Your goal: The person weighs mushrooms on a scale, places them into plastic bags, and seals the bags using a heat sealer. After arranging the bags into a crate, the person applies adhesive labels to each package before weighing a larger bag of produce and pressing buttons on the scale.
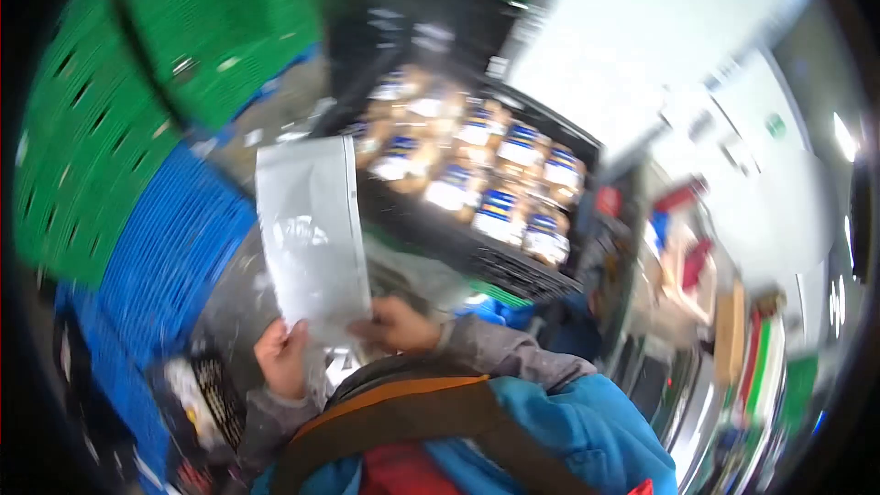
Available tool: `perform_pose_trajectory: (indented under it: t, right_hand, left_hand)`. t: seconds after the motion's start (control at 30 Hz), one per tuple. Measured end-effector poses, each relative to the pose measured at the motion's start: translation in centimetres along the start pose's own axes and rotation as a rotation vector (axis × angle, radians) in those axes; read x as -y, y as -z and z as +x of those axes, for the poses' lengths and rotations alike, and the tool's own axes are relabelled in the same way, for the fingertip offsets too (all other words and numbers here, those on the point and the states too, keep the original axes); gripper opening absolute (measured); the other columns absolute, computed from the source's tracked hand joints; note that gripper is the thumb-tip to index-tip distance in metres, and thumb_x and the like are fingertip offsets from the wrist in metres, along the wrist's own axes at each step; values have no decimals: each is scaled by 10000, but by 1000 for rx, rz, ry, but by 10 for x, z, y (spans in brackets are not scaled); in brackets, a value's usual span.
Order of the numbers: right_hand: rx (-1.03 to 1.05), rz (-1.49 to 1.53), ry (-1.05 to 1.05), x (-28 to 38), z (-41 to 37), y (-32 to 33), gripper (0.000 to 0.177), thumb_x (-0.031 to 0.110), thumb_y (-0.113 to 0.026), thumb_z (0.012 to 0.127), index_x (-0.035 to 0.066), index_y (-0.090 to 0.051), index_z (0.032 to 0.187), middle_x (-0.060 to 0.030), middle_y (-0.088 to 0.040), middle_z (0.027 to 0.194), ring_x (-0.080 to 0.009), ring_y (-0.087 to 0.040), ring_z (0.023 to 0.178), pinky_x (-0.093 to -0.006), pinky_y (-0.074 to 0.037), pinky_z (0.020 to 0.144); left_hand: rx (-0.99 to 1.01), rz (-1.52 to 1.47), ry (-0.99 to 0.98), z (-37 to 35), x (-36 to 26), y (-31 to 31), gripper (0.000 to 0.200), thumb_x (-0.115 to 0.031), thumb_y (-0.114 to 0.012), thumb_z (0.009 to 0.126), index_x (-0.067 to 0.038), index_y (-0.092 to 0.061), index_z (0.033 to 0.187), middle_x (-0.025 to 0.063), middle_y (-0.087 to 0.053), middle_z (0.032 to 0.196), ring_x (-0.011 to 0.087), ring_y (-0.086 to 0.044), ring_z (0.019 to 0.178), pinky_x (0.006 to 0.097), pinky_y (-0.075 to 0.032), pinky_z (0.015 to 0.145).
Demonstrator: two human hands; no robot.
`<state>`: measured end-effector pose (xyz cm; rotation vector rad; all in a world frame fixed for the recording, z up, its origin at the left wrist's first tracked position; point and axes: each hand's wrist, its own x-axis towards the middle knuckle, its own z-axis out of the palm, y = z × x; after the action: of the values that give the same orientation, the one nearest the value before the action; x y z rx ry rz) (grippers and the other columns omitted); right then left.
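In front of my chest I hold up a pale, shiny plastic sheet (312,229), with a thin dark line along its right edge. My left hand (282,357) pinches its lower left corner between thumb and fingers. At the lower right corner, the fingers of my right hand (399,325) are closed on the same sheet. Just beyond the sheet, a black crate (513,266) holds several packs (500,206) with blue and white labels, blurred by motion. The sheet overlaps the crate's near left side in this view.
Green crates (183,46) stack up at the left above blue crates (174,257). A large white surface (642,27) fills the upper right. On the right stand a cardboard piece (730,335) and several upright panels. A dark printed box (197,399) lies at lower left.
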<state>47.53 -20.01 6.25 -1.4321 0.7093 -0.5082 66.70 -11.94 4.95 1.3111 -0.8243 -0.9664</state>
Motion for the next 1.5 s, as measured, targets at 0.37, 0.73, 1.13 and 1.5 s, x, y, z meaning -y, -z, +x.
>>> perform_pose_trajectory:
  t: [0.37,0.73,1.13,1.5]
  right_hand:
    - [-1329,870,269,-40,-295,116,96,144,-531,909,54,-562,922,-28,-553,655,-102,-438,468,-234,-361,432]
    - [-2149,598,420,-72,-509,310,91,137,-486,930,68,-498,987,-61,-569,780,-128,-500,602,-275,-446,556]
    - [-1661,815,-20,-108,-357,168,250,52,-562,863,12,-528,1108,-85,-628,879,-117,-566,645,-223,-459,585]
    - [-1649,324,-530,-224,-260,62,221,197,-588,831,93,-632,1022,-125,-659,818,-204,-641,753,-342,-494,686]
  left_hand:
    - [955,90,167,48,-16,-163,67,-40,-580,859,20,-588,833,72,-616,678,118,-592,590,245,-481,574]
    - [1476,212,231,-21,-11,-379,95,-85,-624,848,10,-620,845,43,-635,713,71,-594,643,207,-465,585]
    - [1662,536,-482,-11,21,-510,55,-102,-663,787,-52,-648,804,63,-644,716,159,-612,658,301,-457,639]
    - [1704,842,-849,13,44,-518,159,-223,-714,711,-100,-616,737,81,-612,661,292,-599,647,410,-440,604]
